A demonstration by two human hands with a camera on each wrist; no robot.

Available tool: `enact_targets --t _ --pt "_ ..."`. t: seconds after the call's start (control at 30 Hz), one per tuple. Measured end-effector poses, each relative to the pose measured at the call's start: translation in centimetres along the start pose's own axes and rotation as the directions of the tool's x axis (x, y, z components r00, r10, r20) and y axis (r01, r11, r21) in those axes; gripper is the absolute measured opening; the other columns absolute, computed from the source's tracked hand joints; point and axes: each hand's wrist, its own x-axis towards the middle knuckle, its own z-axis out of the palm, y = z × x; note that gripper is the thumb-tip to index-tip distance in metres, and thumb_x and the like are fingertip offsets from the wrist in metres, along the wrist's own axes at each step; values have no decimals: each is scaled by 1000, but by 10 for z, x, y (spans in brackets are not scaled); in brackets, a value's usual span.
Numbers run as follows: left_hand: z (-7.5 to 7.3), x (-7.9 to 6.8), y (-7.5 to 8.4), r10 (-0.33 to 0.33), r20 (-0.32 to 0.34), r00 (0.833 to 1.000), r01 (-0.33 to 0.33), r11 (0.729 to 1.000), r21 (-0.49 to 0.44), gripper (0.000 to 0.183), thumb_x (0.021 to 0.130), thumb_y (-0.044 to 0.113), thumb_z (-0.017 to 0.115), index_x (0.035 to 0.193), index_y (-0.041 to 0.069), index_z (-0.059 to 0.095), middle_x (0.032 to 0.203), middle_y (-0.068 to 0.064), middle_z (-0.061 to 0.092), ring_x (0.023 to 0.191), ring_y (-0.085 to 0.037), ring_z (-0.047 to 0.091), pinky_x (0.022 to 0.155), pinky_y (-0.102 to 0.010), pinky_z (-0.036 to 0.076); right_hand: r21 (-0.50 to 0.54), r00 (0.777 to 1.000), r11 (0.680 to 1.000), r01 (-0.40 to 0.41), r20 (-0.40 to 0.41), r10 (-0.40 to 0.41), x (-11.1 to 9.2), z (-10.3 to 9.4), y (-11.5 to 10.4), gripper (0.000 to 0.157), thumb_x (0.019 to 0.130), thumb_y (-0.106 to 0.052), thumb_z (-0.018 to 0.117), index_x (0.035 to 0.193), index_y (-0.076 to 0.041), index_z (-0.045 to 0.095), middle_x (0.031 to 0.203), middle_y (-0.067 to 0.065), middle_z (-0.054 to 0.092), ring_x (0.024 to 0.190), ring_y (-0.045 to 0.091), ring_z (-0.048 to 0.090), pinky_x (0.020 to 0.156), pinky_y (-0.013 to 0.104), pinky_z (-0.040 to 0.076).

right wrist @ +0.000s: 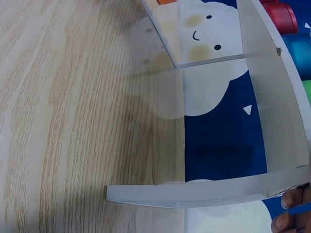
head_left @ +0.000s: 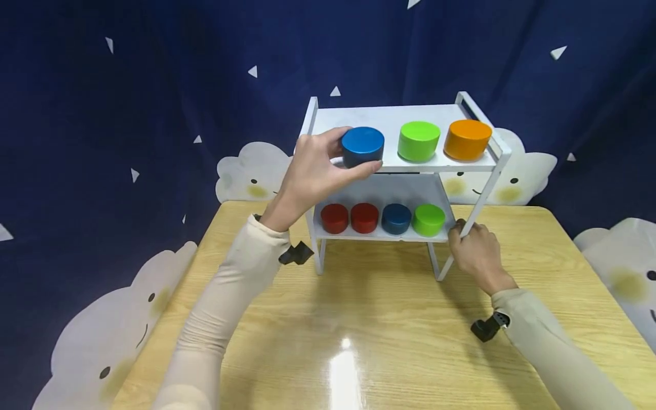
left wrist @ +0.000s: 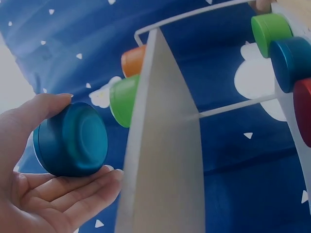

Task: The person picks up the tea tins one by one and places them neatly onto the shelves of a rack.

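Note:
My left hand holds a blue round tin between thumb and fingers at the left front of the top shelf. In the left wrist view the blue tin is seen from its underside, off to one side of the shelf board. A green tin and an orange tin stand on the top shelf to its right. My right hand grips the right front leg of the white two-tier rack, beside the lower shelf. Only some fingertips show in the right wrist view.
On the lower shelf, two red tins, a blue tin and a green tin stand in a row. The rack stands on a wooden table. Behind hangs a dark blue curtain with clouds and white triangles.

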Motion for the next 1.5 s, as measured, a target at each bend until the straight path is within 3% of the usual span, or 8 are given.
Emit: enact_targets --t 0.27,0.43,0.63,0.97,1.1,1.27,1.5 --pt "6 20 -17 -101 11 995 101 993 63 43 77 34 80 109 8 69 97 -1 73 82 -3 67 75 -17 49 -3 999 1000 29 -38 -29 4 0 0 37 99 -23 29 65 -12 39 53 7 38 51 28 42 43 38 31" --pt "15 28 -26 -120 -4 993 120 987 103 45 78 37 79 108 6 69 94 -3 73 78 -6 64 70 -18 49 -11 1000 1000 3 -24 -3 2 0 1 39 100 -25 28 65 -12 41 56 10 43 54 32 46 46 41 33" --pt "21 31 -30 -135 -13 991 136 984 116 46 77 39 80 108 8 69 95 -3 73 81 -7 66 70 -18 49 -33 1000 999 12 -4 -12 0 1 1 37 99 -24 28 68 -11 43 59 12 46 56 34 48 47 43 34" --pt "22 31 -31 -174 30 984 168 976 140 49 78 41 78 111 6 66 97 -4 72 81 -8 65 71 -15 47 -29 1000 1000 -2 -14 1 0 2 1 36 99 -24 28 67 -11 39 59 13 43 60 36 48 51 46 34" --pt "24 32 -31 -165 41 985 156 975 159 51 79 43 77 112 6 65 96 -4 71 80 -8 62 70 -16 45 -41 1000 999 -1 -4 1 0 0 3 35 99 -23 27 70 -9 43 63 16 48 64 40 51 54 48 35" --pt "26 31 -32 -123 49 991 117 987 113 50 79 42 78 110 5 65 98 -4 72 82 -6 65 73 -15 48 -66 1000 998 9 -10 -9 1 -3 5 36 99 -23 28 73 -7 46 63 17 50 65 41 52 55 51 36" --pt "24 29 -32 -128 52 990 123 988 95 50 78 42 79 111 7 66 100 -3 72 85 -5 66 75 -16 49 -102 993 991 81 -77 -89 6 -6 2 33 95 -26 41 67 -9 46 59 15 50 59 41 51 52 52 34"
